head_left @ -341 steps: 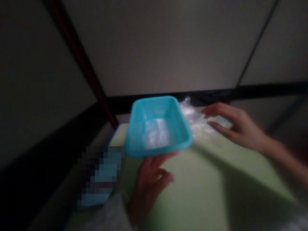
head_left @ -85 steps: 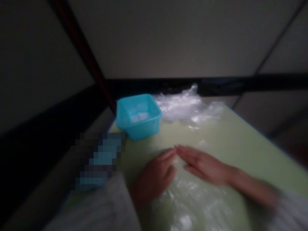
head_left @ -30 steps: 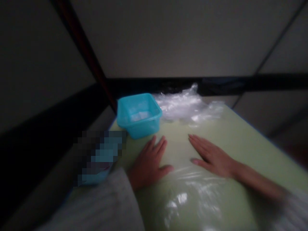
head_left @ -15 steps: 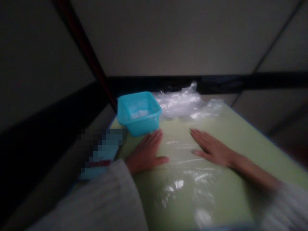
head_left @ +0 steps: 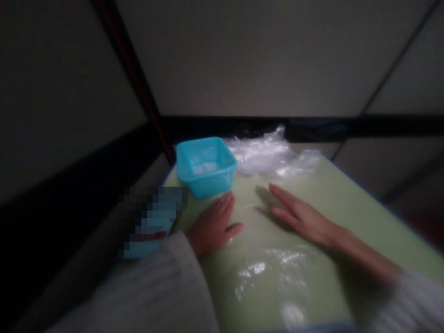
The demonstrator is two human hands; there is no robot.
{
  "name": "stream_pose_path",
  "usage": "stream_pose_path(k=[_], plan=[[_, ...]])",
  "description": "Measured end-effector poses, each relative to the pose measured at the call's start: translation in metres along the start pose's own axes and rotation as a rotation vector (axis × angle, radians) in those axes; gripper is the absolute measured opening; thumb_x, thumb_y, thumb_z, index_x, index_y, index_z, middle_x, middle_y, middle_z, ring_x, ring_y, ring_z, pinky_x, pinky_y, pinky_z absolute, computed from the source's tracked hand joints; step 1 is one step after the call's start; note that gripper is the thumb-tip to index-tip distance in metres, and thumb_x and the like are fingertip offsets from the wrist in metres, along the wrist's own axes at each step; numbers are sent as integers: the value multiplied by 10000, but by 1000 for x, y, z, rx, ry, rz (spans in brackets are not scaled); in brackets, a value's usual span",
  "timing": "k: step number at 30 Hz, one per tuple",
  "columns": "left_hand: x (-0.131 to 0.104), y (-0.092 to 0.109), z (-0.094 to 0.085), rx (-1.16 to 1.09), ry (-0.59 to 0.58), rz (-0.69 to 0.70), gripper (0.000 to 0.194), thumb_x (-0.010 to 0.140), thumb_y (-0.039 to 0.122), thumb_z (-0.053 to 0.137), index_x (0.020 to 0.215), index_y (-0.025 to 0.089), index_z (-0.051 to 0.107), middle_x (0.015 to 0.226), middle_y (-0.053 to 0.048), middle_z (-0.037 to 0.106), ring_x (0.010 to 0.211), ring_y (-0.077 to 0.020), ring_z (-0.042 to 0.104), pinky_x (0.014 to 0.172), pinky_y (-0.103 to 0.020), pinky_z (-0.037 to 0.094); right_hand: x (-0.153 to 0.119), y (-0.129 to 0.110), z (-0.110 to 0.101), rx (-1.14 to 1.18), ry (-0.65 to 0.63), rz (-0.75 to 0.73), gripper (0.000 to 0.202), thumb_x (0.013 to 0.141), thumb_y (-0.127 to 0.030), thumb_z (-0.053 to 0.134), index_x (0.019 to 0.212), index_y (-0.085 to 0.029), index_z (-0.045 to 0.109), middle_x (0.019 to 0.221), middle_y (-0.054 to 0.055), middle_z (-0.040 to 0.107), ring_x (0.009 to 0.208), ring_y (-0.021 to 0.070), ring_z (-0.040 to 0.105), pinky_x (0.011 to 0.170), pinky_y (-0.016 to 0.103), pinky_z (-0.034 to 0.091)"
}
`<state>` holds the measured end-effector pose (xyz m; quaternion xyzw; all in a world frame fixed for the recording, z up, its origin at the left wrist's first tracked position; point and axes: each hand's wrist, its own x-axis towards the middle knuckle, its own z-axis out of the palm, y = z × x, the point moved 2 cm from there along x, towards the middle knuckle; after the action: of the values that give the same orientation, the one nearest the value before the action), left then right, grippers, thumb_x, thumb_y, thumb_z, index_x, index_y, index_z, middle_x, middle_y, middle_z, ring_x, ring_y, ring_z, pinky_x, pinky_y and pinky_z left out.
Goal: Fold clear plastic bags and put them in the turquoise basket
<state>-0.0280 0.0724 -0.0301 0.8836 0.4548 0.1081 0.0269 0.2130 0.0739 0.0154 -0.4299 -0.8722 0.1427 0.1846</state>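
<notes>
A clear plastic bag [head_left: 270,268] lies spread on the yellow-green tabletop [head_left: 354,208], its near part wrinkled and shiny. My left hand [head_left: 215,224] rests palm down at the bag's left side, thumb apart from the fingers, just in front of a turquoise plastic basket [head_left: 208,182]. Over the right side of the bag, my right hand [head_left: 303,217] is held slightly above the surface, fingers stretched out and a shadow beneath it. Neither hand holds anything.
Behind the bag, a heap of crumpled clear plastic [head_left: 263,152] sits at the table's far end beside the basket. Whitish pieces lie inside the basket. A blurred-out light blue item [head_left: 156,222] is at the left edge. Panelled walls stand close behind and to the left.
My right hand has lifted off the plastic and tilted, with its shadow now showing. My left hand stays nearly in place. The whole view has shifted slightly.
</notes>
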Motion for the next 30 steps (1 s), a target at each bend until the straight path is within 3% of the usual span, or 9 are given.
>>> stream_pose_path(k=[7, 13, 18, 25, 30], plan=[[2, 0, 0, 15, -22, 14, 820, 813, 553, 484, 1370, -14, 284, 1462, -256, 262, 1385, -317, 178, 1123, -459, 208, 40, -47, 46, -63, -76, -173, 707, 929, -536, 310, 1433, -44, 241, 1477, 186, 251, 1375, 265, 212, 1126, 424, 230], [3, -1, 2, 43, 7, 6, 830, 786, 562, 489, 1349, -19, 306, 1444, -272, 288, 1368, -328, 232, 1115, -448, 230, 43, -33, 73, -142, -127, -180, 706, 945, -538, 226, 1426, -22, 245, 1473, 193, 256, 1377, 266, 205, 1127, 440, 208], [2, -4, 1, 32, -19, 7, 846, 796, 620, 443, 1368, 17, 282, 1460, -256, 266, 1376, -331, 204, 1107, -471, 231, 24, -13, 62, -194, -123, -199, 723, 936, -565, 209, 1422, -33, 264, 1474, 183, 234, 1379, 259, 195, 1124, 459, 215], [2, -6, 0, 17, -73, -11, 894, 784, 625, 476, 1379, -6, 256, 1473, -268, 217, 1384, -338, 160, 1113, -477, 220, -6, 21, 39, -238, -74, -145, 666, 936, -541, 277, 1468, -162, 148, 1489, 113, 224, 1372, 238, 213, 1115, 456, 246], [1, -8, 2, 30, -65, -5, 863, 795, 611, 477, 1390, 30, 245, 1479, -254, 213, 1383, -332, 169, 1110, -477, 228, -22, 42, 27, -275, -64, -95, 658, 938, -533, 285, 1472, -193, 107, 1489, 93, 226, 1369, 241, 214, 1109, 465, 255]])
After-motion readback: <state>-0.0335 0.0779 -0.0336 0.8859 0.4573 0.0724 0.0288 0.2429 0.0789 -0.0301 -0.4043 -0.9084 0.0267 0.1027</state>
